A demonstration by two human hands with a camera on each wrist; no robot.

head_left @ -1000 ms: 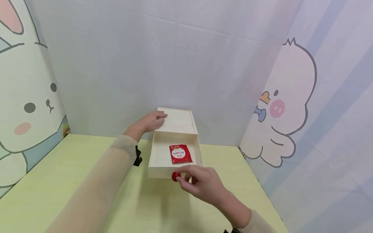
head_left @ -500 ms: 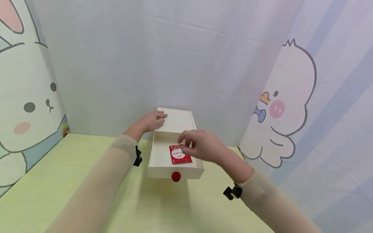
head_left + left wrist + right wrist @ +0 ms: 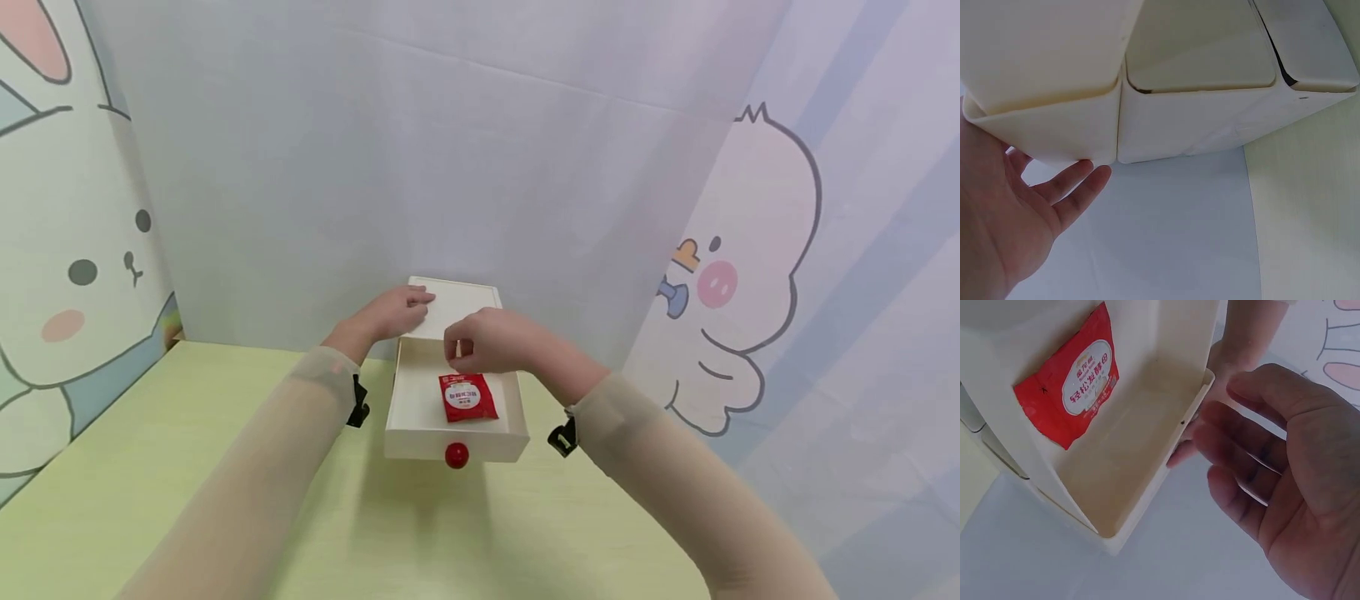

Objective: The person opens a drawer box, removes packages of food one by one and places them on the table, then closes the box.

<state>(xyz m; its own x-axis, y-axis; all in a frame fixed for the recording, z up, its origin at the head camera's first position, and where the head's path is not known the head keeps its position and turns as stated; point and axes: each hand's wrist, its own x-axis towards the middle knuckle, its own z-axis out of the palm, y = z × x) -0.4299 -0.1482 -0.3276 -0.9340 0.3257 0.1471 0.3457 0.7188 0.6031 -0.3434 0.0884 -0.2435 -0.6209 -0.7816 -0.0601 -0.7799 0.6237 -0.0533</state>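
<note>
A white drawer cabinet (image 3: 468, 296) stands against the back curtain with its top drawer (image 3: 408, 444) pulled out. My left hand (image 3: 393, 312) rests on the left side of the cabinet's top; in the left wrist view, its fingers reach along the cabinet's side. A red yeast packet (image 3: 468, 398) with a white oval label lies flat inside the drawer. Over the back of the drawer hovers my right hand (image 3: 495, 340), fingers loosely bent and holding nothing, apart from the packet (image 3: 1075, 378) in the right wrist view. A round red knob (image 3: 457, 455) sits on the drawer front.
Lower drawers (image 3: 1204, 47) of the cabinet are closed in the left wrist view. The cabinet stands on a pale green-yellow table (image 3: 300, 500). Cartoon-printed curtains (image 3: 720, 275) enclose the sides, and a plain grey curtain (image 3: 420, 167) hangs behind.
My right hand has let go of the red knob and moved up and back, over the drawer's rear part. The left hand, drawer and packet have stayed in place.
</note>
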